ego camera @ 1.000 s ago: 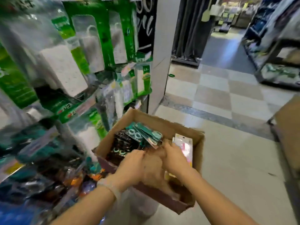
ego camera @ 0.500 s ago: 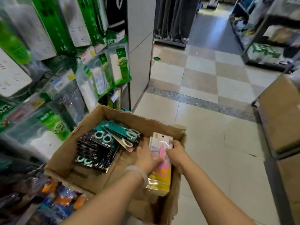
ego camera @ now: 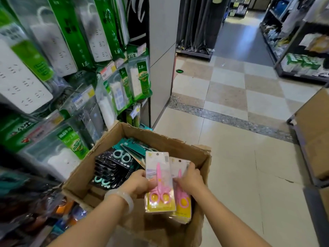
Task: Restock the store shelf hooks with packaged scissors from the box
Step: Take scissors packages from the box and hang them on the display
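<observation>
Two hands are down in the cardboard box and we're at the picking stage: nothing is on a hook yet. Our left hand pinches the front pink scissors pack by its left edge, tilted up over the box's near-right corner. Our right hand curls its grip round the second pink pack just behind, atop a yellow-bottomed stack standing against the right wall. Black packs with mint handles lie along the box's left side, teal packs toward the far edge.

Next, we judge, we separate one pack, lift it clear and line up its hang hole with a free hook.

Which hook takes scissors we cannot tell; the shelf shows only power strips, its lower left blurred. Stack depth is hidden.
</observation>
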Available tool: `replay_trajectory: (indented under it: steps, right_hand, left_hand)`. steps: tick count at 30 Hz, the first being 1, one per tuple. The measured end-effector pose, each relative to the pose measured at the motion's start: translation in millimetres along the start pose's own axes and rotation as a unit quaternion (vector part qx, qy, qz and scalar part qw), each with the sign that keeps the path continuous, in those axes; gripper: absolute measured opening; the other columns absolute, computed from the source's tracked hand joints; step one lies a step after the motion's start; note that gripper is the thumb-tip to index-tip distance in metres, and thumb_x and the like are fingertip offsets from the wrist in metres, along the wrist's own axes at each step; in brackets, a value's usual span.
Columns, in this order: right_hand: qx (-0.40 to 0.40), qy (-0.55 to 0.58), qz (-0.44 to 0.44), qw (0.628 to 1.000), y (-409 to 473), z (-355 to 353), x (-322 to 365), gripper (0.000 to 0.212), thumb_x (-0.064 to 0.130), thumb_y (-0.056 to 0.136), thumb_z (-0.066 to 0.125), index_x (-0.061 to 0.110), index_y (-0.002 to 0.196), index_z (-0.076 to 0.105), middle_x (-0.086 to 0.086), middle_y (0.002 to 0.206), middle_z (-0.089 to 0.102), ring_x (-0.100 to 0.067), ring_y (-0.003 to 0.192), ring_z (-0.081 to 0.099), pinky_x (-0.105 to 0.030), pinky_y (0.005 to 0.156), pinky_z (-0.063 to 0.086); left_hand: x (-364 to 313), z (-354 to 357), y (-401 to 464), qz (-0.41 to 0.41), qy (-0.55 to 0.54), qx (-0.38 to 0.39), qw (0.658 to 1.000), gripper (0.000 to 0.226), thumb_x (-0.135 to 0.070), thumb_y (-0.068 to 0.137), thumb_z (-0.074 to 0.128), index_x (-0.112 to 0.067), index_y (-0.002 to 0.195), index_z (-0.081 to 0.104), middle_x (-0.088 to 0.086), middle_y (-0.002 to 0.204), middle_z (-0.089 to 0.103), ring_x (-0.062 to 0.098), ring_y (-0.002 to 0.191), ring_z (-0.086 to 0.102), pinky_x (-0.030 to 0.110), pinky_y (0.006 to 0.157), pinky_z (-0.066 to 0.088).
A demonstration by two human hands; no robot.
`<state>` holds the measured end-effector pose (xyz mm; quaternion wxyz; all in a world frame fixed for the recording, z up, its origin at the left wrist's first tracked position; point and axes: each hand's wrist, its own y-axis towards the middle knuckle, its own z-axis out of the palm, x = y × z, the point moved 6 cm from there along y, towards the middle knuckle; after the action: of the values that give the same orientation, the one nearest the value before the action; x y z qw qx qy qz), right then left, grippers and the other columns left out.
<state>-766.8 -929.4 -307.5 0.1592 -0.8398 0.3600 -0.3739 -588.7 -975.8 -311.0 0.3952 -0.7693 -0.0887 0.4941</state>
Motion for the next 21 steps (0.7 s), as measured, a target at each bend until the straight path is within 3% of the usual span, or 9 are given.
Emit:
replay_trajectory:
  steps: [4,7,10,14,19,21]
  right_hand:
    - [-0.037,-0.071,0.003,0.997,1,0,1,0.079,0.041,0.073,0.075,0.009,0.131,0.032,-0.015,0.134,0.037,-0.033,0.125,0.041,-0.041,0.100,0.039]
    - [-0.032,-0.067,0.011,0.997,6,1,1,0.077,0.039,0.071,0.078,0.008,0.128,0.035,-0.014,0.132,0.042,-0.031,0.120,0.048,-0.040,0.097,0.045]
    - [-0.019,-0.061,0.022,0.998,8,1,0,0.078,0.042,0.068,0.079,0.008,0.126,0.038,-0.014,0.129,0.048,-0.029,0.114,0.054,-0.039,0.092,0.050]
    - [-0.026,-0.103,0.033,0.994,10,-1,1,0.086,0.046,0.070,0.077,0.007,0.133,0.033,-0.016,0.136,0.040,-0.030,0.124,0.043,-0.039,0.098,0.042]
    - [-0.024,-0.063,0.041,0.997,13,-2,0,0.092,0.043,0.057,0.085,0.006,0.122,0.032,-0.016,0.127,0.049,-0.032,0.116,0.052,-0.041,0.091,0.049]
    - [-0.032,-0.040,0.044,0.998,14,-5,-1,0.085,0.038,0.060,0.085,0.005,0.117,0.031,-0.016,0.122,0.054,-0.032,0.111,0.056,-0.039,0.083,0.050]
  left_hand:
    - [12,-25,-5,-0.019,-0.055,-0.026,0.998,0.020,0.003,0.083,0.063,-0.007,0.099,0.056,0.018,0.094,0.070,0.037,0.088,0.068,0.055,0.086,0.053]
    - [16,-31,-11,-0.021,-0.100,-0.043,0.994,0.018,0.008,0.086,0.055,-0.009,0.094,0.054,0.018,0.094,0.068,0.037,0.090,0.067,0.054,0.089,0.051]
    - [18,-30,-19,-0.012,-0.158,-0.052,0.986,0.020,0.008,0.090,0.049,-0.011,0.094,0.052,0.014,0.089,0.066,0.028,0.075,0.066,0.047,0.077,0.056]
    - [18,-29,-29,-0.005,-0.256,-0.057,0.965,0.024,0.007,0.092,0.046,-0.014,0.102,0.048,0.014,0.094,0.064,0.026,0.074,0.067,0.036,0.057,0.056]
    - [20,-38,-40,0.031,-0.333,-0.079,0.939,0.033,0.003,0.088,0.056,-0.016,0.111,0.041,0.020,0.106,0.062,0.037,0.089,0.067,0.052,0.082,0.054]
    - [24,-42,-45,0.044,-0.341,-0.108,0.933,0.025,-0.001,0.087,0.059,-0.013,0.105,0.046,0.020,0.103,0.064,0.035,0.084,0.067,0.051,0.080,0.054]
